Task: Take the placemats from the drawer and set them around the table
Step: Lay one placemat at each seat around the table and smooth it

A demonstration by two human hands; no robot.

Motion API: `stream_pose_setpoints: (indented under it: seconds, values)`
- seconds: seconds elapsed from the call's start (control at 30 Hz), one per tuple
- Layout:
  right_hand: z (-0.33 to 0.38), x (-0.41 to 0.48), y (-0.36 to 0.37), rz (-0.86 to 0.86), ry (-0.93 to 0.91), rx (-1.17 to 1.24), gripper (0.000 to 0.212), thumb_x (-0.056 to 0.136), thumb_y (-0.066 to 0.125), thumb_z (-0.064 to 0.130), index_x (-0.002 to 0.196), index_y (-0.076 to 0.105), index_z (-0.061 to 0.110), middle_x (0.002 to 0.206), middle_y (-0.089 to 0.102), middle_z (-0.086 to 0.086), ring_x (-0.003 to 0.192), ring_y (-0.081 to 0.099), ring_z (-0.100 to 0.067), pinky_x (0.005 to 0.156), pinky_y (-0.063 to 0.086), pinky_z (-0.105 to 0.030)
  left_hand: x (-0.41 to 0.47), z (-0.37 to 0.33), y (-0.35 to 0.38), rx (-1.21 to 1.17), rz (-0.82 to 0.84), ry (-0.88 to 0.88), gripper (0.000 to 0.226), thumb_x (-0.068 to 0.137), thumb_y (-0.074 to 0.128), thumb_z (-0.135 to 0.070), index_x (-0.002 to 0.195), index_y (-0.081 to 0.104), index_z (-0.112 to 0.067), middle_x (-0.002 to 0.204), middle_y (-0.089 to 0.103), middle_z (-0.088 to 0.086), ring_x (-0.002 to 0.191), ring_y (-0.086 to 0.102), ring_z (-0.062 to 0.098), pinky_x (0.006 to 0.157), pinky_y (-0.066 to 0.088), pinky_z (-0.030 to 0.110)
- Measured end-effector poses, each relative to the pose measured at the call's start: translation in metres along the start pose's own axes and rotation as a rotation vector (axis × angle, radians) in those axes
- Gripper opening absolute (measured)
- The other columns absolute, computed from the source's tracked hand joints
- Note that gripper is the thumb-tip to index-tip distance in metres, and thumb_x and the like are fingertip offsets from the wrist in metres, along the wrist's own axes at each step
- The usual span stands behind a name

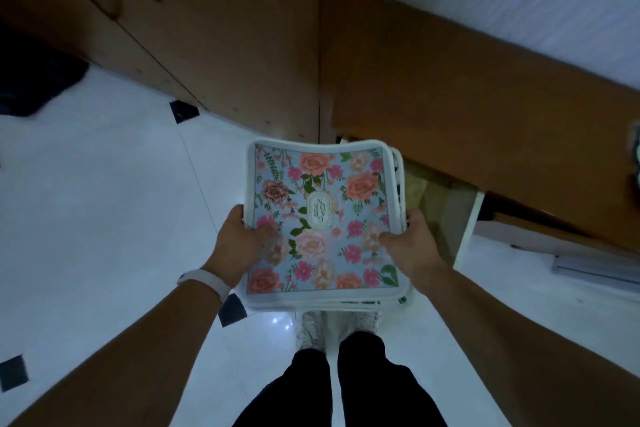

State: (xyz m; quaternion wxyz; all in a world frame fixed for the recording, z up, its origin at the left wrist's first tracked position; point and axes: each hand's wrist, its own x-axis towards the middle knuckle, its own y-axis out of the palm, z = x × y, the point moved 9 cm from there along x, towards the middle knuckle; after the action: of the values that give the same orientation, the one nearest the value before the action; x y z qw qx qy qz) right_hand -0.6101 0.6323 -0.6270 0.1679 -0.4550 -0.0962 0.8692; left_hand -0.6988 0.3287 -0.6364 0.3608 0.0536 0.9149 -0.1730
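Floor: white glossy tiles (pixel 104 201) with small dark diamond insets run up to the foot of the wooden cabinet (pixel 225 45).
Placemats: you hold a stack of floral, white-edged placemats (pixel 322 191) flat in the air, just short of the cabinet's base.
Left hand: your left hand (pixel 239 239) grips the stack's left edge, thumb on top.
Right hand: your right hand (pixel 412 246) clamps the opposite edge, thumb on top.
Shoes: your white shoes (pixel 311 329) stand below the stack, facing the cabinet.

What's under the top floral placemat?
Under the top placemat: white edges of more placemats peek out at right and near side. Their prints and count are covered.
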Motion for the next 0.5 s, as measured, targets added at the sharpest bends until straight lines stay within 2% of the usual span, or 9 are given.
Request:
stream_pose_setpoints:
  seconds: [0.07, 0.13, 0.2, 0.27, 0.3, 0.4, 0.47, 0.5]
  values:
    - [0.022, -0.028, -0.007, 0.012, -0.038, -0.004, 0.036, 0.086, 0.073, 0.013, 0.108, 0.045, 0.019, 0.091, 0.061, -0.001, 0.077, 0.062, -0.015, 0.058, 0.051, -0.025, -0.025, -0.02, -0.014, -0.002, -0.022, 0.018, 0.024, 0.086, 0.073, -0.018, 0.104, 0.058, -0.015, 0.094, 0.071, 0.006, 0.083, 0.071, 0.023, 0.059, 0.054, 0.028]
    - [0.043, -0.057, -0.014, 0.014, -0.071, -0.028, 0.034, 0.087, 0.071, 0.012, 0.107, 0.045, 0.019, 0.091, 0.06, -0.005, 0.072, 0.059, -0.014, 0.058, 0.053, -0.028, -0.053, -0.041, -0.029, -0.025, -0.034, 0.043, 0.023, 0.085, 0.073, -0.016, 0.103, 0.058, -0.014, 0.094, 0.071, 0.007, 0.083, 0.071, 0.023, 0.058, 0.055, 0.027]
    - [0.065, -0.088, -0.019, 0.027, -0.113, -0.043, 0.032, 0.087, 0.07, 0.011, 0.106, 0.045, 0.021, 0.097, 0.061, -0.011, 0.077, 0.061, -0.022, 0.072, 0.057, -0.042, -0.082, -0.065, -0.046, -0.037, -0.05, 0.074, 0.024, 0.086, 0.072, -0.013, 0.106, 0.059, -0.011, 0.095, 0.071, 0.006, 0.082, 0.07, 0.019, 0.055, 0.053, 0.02]
    - [0.085, -0.119, -0.025, 0.05, -0.161, -0.033, 0.034, 0.087, 0.07, 0.011, 0.105, 0.047, 0.026, 0.102, 0.064, -0.01, 0.089, 0.066, -0.028, 0.082, 0.058, -0.048, -0.113, -0.087, -0.064, -0.059, -0.085, 0.098, 0.025, 0.086, 0.071, -0.011, 0.107, 0.059, -0.009, 0.096, 0.071, 0.007, 0.081, 0.069, 0.017, 0.056, 0.053, 0.018]
    - [0.095, -0.133, -0.028, 0.061, -0.192, -0.024, 0.035, 0.086, 0.07, 0.01, 0.106, 0.047, 0.027, 0.102, 0.064, -0.009, 0.092, 0.066, -0.027, 0.081, 0.058, -0.046, -0.127, -0.097, -0.073, -0.075, -0.104, 0.113, 0.025, 0.085, 0.072, -0.01, 0.107, 0.058, -0.009, 0.096, 0.071, 0.008, 0.081, 0.069, 0.018, 0.058, 0.055, 0.02]
    - [0.123, -0.172, -0.039, 0.096, -0.292, -0.003, 0.035, 0.087, 0.069, 0.006, 0.105, 0.048, 0.027, 0.096, 0.063, -0.001, 0.083, 0.065, -0.016, 0.066, 0.055, -0.027, -0.171, -0.121, -0.094, -0.104, -0.156, 0.154, 0.028, 0.085, 0.073, -0.01, 0.109, 0.058, -0.01, 0.097, 0.071, 0.007, 0.084, 0.07, 0.021, 0.063, 0.056, 0.026]
    - [0.139, -0.193, -0.045, 0.127, -0.347, -0.012, 0.036, 0.087, 0.069, 0.005, 0.11, 0.048, 0.023, 0.095, 0.063, 0.001, 0.079, 0.063, -0.011, 0.062, 0.052, -0.023, -0.202, -0.133, -0.106, -0.11, -0.206, 0.173, 0.028, 0.085, 0.073, -0.011, 0.109, 0.058, -0.01, 0.095, 0.07, 0.004, 0.079, 0.068, 0.018, 0.056, 0.052, 0.02]
    - [0.146, -0.203, -0.049, 0.148, -0.364, -0.025, 0.037, 0.087, 0.069, 0.006, 0.114, 0.047, 0.021, 0.094, 0.063, 0.001, 0.079, 0.063, -0.012, 0.062, 0.054, -0.026, -0.218, -0.137, -0.111, -0.119, -0.233, 0.176, 0.028, 0.085, 0.073, -0.012, 0.109, 0.059, -0.01, 0.094, 0.071, 0.004, 0.077, 0.068, 0.017, 0.054, 0.052, 0.02]
